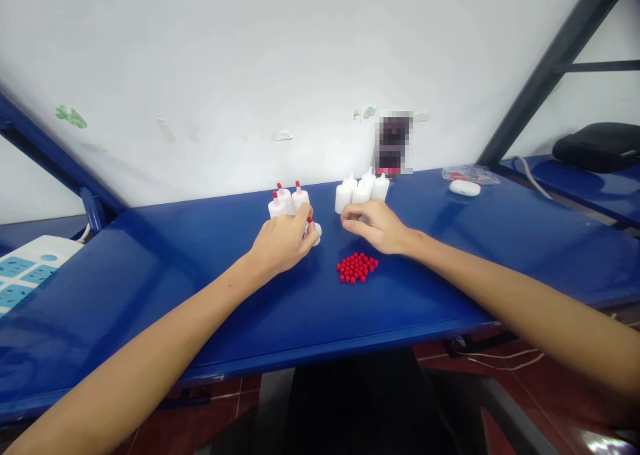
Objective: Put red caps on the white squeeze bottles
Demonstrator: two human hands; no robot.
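Observation:
My left hand (pixel 286 240) is closed around a white squeeze bottle (pixel 317 234) with a red tip cap, mostly hidden by the fingers. Just behind it stand several white bottles (pixel 277 208) with red caps on their nozzles. My right hand (pixel 376 227) is curved in front of a group of white bottles (pixel 343 197) whose nozzles are bare. Its thumb and forefinger are apart, and part of the bottles is hidden behind it. Between my forearms lies a loose cluster of small red caps (pixel 357 268) on the blue table (pixel 240 322).
A white earbud case (pixel 465 188) and a clear plastic bag (pixel 470 174) with red bits lie at the back right. A white power strip (pixel 37 268) is at the left. A white wall rises behind, with slanted metal posts (pixel 553 68) at the sides.

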